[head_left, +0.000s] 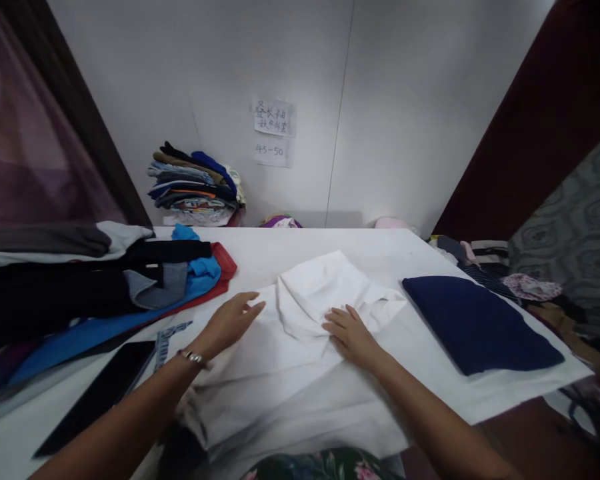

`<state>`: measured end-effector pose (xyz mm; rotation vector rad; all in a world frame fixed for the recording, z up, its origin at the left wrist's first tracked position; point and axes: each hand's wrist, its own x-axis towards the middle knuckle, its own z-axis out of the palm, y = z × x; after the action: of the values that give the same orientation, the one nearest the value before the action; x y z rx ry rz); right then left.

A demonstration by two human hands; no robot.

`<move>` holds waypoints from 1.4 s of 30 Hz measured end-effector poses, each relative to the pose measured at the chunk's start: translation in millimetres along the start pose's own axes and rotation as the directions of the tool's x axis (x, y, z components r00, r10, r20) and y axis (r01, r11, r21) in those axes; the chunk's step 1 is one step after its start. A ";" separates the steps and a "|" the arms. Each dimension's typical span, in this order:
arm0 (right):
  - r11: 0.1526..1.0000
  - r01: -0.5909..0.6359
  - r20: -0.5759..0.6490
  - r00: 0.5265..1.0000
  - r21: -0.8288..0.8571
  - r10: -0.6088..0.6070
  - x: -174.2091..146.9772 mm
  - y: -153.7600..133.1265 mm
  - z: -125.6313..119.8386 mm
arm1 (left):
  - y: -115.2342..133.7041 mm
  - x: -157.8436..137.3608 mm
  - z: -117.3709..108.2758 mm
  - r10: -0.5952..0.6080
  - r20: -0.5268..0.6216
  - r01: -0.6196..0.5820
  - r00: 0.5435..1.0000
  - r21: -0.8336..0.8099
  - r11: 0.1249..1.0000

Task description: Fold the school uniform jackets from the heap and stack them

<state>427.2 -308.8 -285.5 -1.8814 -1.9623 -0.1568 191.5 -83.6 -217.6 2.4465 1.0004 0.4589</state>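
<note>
A white garment (280,373) lies spread over the front of the table, with one part bunched up in loose folds at its far end. Its near edge hangs down toward my lap. My left hand (233,323), fingers apart and holding nothing, is at the garment's left side; whether it touches the cloth I cannot tell. On the bunched folds rests my right hand (351,337), its fingers spread out over the fabric. A bracelet (194,359) circles my left wrist.
A folded navy garment (475,323) lies at the right. Heaped clothes (80,293) and a dark flat panel (103,393) occupy the left. Stacked folded clothes (195,187) stand by the wall, below handwritten paper signs (274,127). More clothes (530,287) lie beyond the table's right edge.
</note>
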 end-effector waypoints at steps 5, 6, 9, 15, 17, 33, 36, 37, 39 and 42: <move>1.000 -0.014 -0.082 0.997 -0.007 0.013 -3.9 -0.3 12.7 | 47.1 21.5 -2.5 -0.051 0.370 0.196 0.928 -0.367 0.909; 1.000 -0.020 -0.101 0.995 -0.010 0.019 -3.9 -1.1 13.0 | 49.5 26.5 0.8 -0.094 0.398 0.261 0.912 -0.389 0.884; 0.999 -0.029 -0.162 0.987 -0.017 0.026 -3.2 -3.8 12.8 | 48.1 42.1 18.6 -0.290 0.430 0.489 0.855 -0.480 0.729; 0.999 -0.039 -0.186 0.982 -0.009 0.036 0.0 -7.7 10.0 | 64.1 66.8 60.2 -0.324 0.441 0.547 0.837 -0.697 0.463; 0.999 -0.053 -0.172 0.984 0.003 0.053 -0.6 -12.4 6.5 | 73.5 70.9 64.2 -0.300 0.365 0.468 0.881 -0.764 0.445; 0.302 -0.495 -0.197 0.253 0.815 0.947 -68.1 99.0 -23.3 | 47.3 49.2 74.5 -0.354 0.182 0.322 0.917 -0.861 0.393; 0.164 -0.427 -0.057 0.251 0.890 0.966 -62.3 106.2 -21.6 | 52.1 47.7 64.1 -0.287 0.156 0.241 0.945 -0.926 0.290; 0.174 -0.423 -0.064 0.263 0.889 0.963 -59.9 106.6 -19.9 | 51.2 47.2 62.9 -0.302 0.160 0.247 0.940 -0.929 0.276; 0.217 -0.432 -0.096 0.284 0.876 0.954 -55.0 106.6 -15.8 | 46.2 46.5 64.1 -0.373 0.218 0.323 0.902 -0.914 0.247; 0.290 -0.435 -0.150 0.327 0.853 0.933 -48.4 107.5 -10.8 | 36.2 46.3 70.0 -0.463 0.354 0.479 0.812 -0.859 0.183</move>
<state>534.5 -349.0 -315.2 -1.6438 -0.3281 0.1923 276.0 -93.0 -251.4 0.9824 1.0059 0.5646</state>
